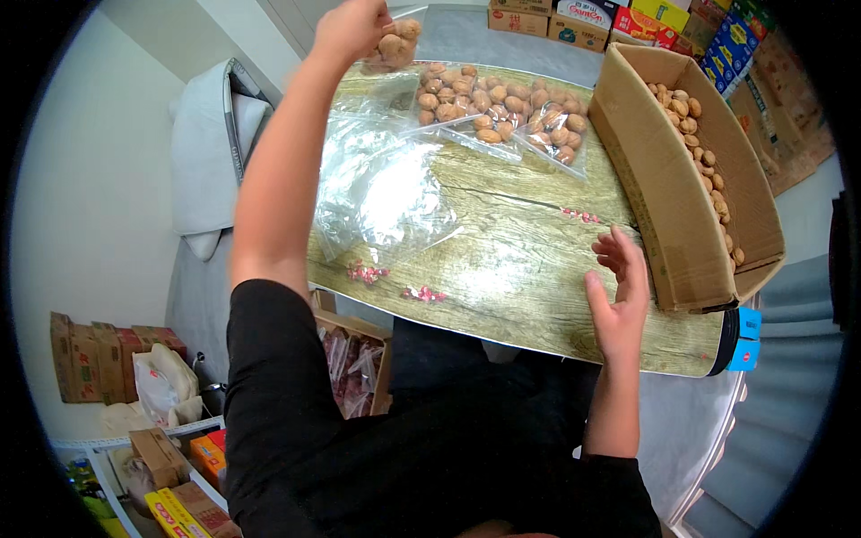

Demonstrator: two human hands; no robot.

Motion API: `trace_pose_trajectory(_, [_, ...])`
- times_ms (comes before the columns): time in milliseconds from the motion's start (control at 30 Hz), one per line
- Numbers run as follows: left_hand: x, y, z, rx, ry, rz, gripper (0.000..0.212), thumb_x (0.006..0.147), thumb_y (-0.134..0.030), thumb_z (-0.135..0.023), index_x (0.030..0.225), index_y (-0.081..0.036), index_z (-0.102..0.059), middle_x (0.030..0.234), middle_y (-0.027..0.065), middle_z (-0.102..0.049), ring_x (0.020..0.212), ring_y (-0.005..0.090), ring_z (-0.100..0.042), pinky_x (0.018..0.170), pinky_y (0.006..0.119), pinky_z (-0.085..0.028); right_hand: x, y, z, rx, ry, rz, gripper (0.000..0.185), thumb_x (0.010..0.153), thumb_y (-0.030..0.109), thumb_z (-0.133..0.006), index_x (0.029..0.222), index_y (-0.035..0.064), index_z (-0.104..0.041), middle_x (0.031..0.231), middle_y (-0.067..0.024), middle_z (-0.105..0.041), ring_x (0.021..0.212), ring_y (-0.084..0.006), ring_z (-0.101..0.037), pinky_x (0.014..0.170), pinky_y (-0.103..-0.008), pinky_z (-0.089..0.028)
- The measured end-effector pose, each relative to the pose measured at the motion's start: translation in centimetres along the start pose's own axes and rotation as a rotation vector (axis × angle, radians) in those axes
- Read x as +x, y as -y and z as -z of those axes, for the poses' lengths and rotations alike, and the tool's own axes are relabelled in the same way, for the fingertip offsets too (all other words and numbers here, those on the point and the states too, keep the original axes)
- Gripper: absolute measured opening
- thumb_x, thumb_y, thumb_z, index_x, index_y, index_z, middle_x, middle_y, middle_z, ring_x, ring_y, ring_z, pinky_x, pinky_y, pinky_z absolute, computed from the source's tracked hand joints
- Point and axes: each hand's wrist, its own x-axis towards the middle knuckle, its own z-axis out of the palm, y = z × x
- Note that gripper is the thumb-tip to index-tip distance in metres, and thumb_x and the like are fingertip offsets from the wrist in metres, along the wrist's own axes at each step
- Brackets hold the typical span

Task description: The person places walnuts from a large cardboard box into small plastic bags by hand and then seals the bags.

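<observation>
My left hand [351, 30] is stretched to the far left corner of the table, its fingers closed on a clear plastic bag of walnuts [398, 46]. Open and holding nothing, my right hand [622, 289] hovers over the wood-patterned tabletop [511, 269], near the long cardboard box [662, 181]. Loose walnuts [706, 161] lie inside that box. Along the table's far side rest several filled zip bags of walnuts [501, 104]. Flat clear zip bags [383, 188] are spread over the left part of the table, glaring with reflected light.
Beneath the table's near left edge stands a carton of wrapped packets [353, 366]. Printed cartons [585, 27] are stacked beyond the table. A folded grey-white cushion [208, 148] leans at the left wall, and blue boxes [745, 339] sit by the right table end.
</observation>
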Motion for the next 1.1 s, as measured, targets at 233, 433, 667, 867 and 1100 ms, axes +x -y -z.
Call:
trace_pose_trajectory(233, [-6.5,-0.3,-9.5,0.124,0.045,-0.018,0.010,0.090,-0.019,-0.065,0.090,-0.012,-0.073,0.096,0.0074,-0.071,0.096,0.0286,-0.069,0.079,0.046,-0.052,-0.6,0.0,1.1,-0.101,0.034,0.015,0.056,0.083,-0.001,-0.069,0.138,0.0048,-0.059,0.126,-0.0140,-0.063,0.115,-0.0262,-0.063,0.098,-0.0373,-0.050])
trace_pose_trajectory(433, [-11.6,-1.8,-9.1,-0.052,-0.035,-0.118,0.009,0.087,-0.016,-0.067,0.091,-0.009,-0.072,0.096,0.0099,-0.069,0.089,0.0339,-0.067,0.078,0.048,-0.053,-1.2,-0.3,1.6,-0.113,0.090,-0.009,0.050,0.084,0.000,-0.069,0.133,0.0029,-0.062,0.129,-0.0148,-0.062,0.114,-0.0265,-0.062,0.097,-0.0366,-0.049])
trace_pose_trajectory(667, [-21.4,-12.0,-0.2,-0.202,0.320,0.188,0.036,0.090,-0.031,-0.073,0.113,-0.004,-0.071,0.111,0.0175,-0.070,0.104,0.0380,-0.065,0.093,0.047,-0.051,-1.7,-0.1,1.2,-0.129,0.181,0.018,0.047,0.085,0.003,-0.070,0.131,0.0039,-0.063,0.127,-0.0160,-0.061,0.118,-0.0298,-0.060,0.101,-0.0377,-0.047])
trace_pose_trajectory(867, [-30.3,-18.0,0.1,-0.189,0.186,-0.003,0.033,0.086,-0.027,-0.076,0.110,-0.005,-0.070,0.119,0.0113,-0.067,0.110,0.0305,-0.062,0.093,0.042,-0.050,-1.9,0.9,-0.7,-0.059,0.326,-0.002,0.043,0.086,0.005,-0.070,0.129,0.0043,-0.064,0.126,-0.0155,-0.061,0.119,-0.0306,-0.060,0.104,-0.0373,-0.046])
trace_pose_trajectory(1100, [-30.5,-18.3,0.0,-0.281,0.063,0.070,0.012,0.087,-0.012,-0.073,0.095,-0.003,-0.071,0.104,0.0119,-0.070,0.097,0.0316,-0.066,0.084,0.042,-0.054,-2.9,1.6,-1.2,-0.034,0.369,0.039,0.042,0.087,0.007,-0.071,0.128,0.0051,-0.065,0.125,-0.0155,-0.061,0.119,-0.0314,-0.060,0.104,-0.0372,-0.046])
